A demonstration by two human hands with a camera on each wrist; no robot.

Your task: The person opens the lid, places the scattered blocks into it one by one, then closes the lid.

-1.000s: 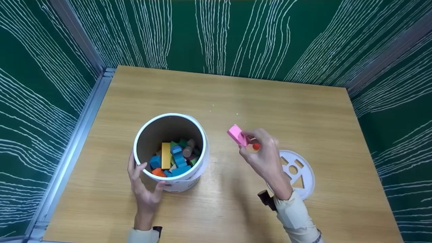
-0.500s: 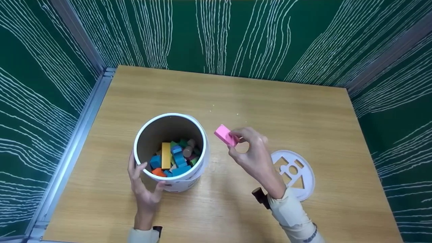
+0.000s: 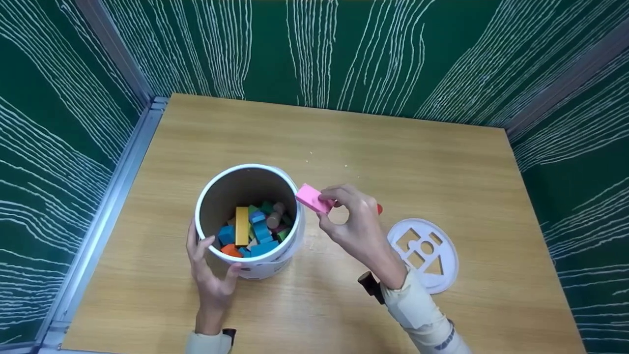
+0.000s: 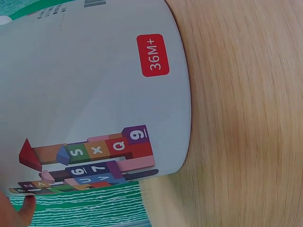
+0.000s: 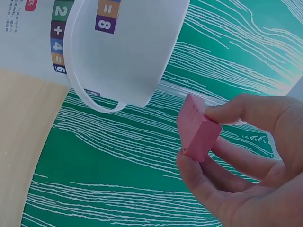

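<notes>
Between the thumb and fingers of my right hand (image 3: pixel 356 223) is a pink rectangular block (image 3: pixel 310 196), pinched at one end. In the head view the block's far end overlaps the right rim of a white bucket (image 3: pixel 263 270). The right wrist view shows the pink block (image 5: pixel 194 125) tilted, beside the bucket's handle (image 5: pixel 78 87). My left hand (image 3: pixel 211 282) holds the bucket from the front left, fingertips at the rim and thumb against the wall. Inside the bucket lie several blocks, among them a yellow one (image 3: pixel 241 227) and blue ones (image 3: pixel 261 231).
A round white lid (image 3: pixel 437 283) with shaped cutouts lies on the wooden table (image 3: pixel 501 255), right of my right hand. Part of a red piece (image 3: pixel 380 209) shows behind that hand. Green walls with white lines enclose the table's back and sides.
My right hand has carried the pink block leftward to the bucket's rim, uncovering more of the lid. The left hand and the bucket have stayed in place.
</notes>
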